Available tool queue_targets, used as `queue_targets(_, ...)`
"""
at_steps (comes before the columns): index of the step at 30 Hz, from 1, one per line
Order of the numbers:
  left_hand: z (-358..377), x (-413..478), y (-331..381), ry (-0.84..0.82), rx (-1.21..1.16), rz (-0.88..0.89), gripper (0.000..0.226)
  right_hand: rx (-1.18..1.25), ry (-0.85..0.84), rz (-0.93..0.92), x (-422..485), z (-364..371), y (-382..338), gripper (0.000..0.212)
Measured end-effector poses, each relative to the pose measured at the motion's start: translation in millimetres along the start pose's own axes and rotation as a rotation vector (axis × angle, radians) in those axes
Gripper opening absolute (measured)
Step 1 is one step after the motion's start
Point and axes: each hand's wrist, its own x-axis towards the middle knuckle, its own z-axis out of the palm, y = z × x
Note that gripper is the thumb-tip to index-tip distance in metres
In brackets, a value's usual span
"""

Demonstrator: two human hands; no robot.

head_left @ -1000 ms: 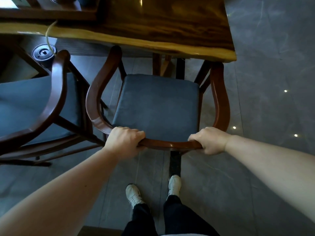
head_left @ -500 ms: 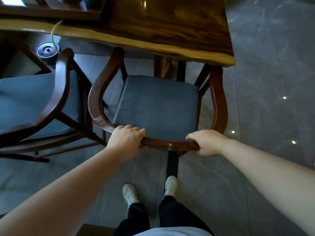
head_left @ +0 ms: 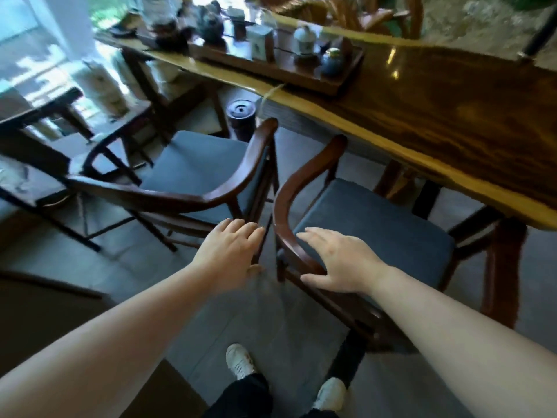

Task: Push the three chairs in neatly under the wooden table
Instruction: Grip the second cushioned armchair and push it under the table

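Note:
The long wooden table [head_left: 452, 116] runs across the upper right. A dark wooden armchair with a grey cushion [head_left: 376, 227] stands partly under its near end. A second, matching chair [head_left: 199, 170] stands to its left, out from the table and angled. A third dark chair [head_left: 39, 122] is partly visible at the far left. My left hand [head_left: 232, 251] hovers open in the gap between the two near chairs. My right hand [head_left: 337, 260] is open, fingers spread, over the curved back rail of the right chair.
A wooden tea tray [head_left: 277, 67] with pots, cups and jars sits on the table. A black round bin [head_left: 241, 116] stands on the floor under the table. My feet in white shoes [head_left: 241, 362] stand on grey tiles behind the chairs.
Both hands have let go of the right chair's back rail and opened. My view has swung left, bringing the second chair and the tea tray into sight.

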Motion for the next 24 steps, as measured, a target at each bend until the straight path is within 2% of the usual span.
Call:
queue_targets(9,3.7,-36.4,-126.3,0.016,-0.021,-0.188,0.072,-0.053,-0.06,-0.093,113.4,-6.4,-50.4,0.079)
queue_targets(15,10.7,-44.8,-210.5,0.011,0.006,-0.177,0.071,-0.067,-0.167,-0.063,187.2,-0.4,-71.4,0.08)
queue_targets(24,29.9,-28.7,-261.5,-0.043,0.008,-0.115,0.072,-0.179,-0.301,-0.165,292.9,-2.5,-70.4,0.081)
